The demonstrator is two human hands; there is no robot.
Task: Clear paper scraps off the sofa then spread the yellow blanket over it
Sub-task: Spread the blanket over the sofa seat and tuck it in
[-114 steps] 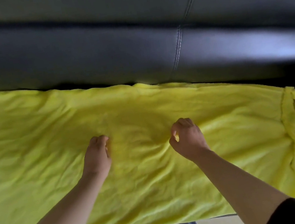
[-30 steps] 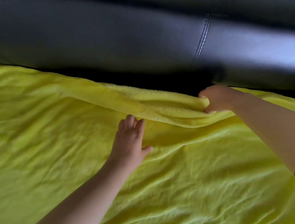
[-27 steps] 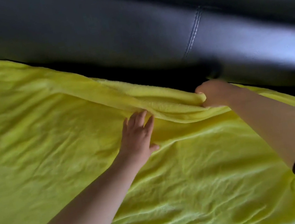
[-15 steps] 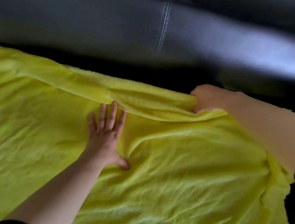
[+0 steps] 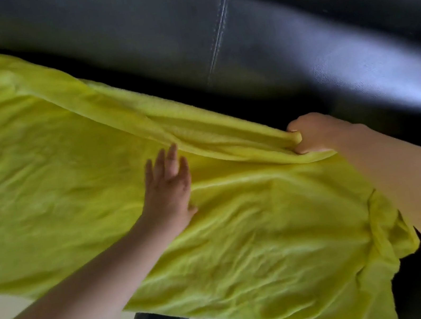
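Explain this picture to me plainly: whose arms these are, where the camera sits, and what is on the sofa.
There is no machine here, only a person's bare arms. The camera is worn on the person's head and looks down, so the arms reach in from below. A yellow blanket lies over the seat of a black leather sofa. The left hand presses flat and open on the blanket. The right hand is closed around a bunched fold at the blanket's far edge. No paper scraps are visible.

Now flat on the yellow blanket (image 5: 74,187), left hand (image 5: 168,191) with fingers spread rather than curled. Right hand (image 5: 311,134) up at the far edge, fisted around a raised fold.
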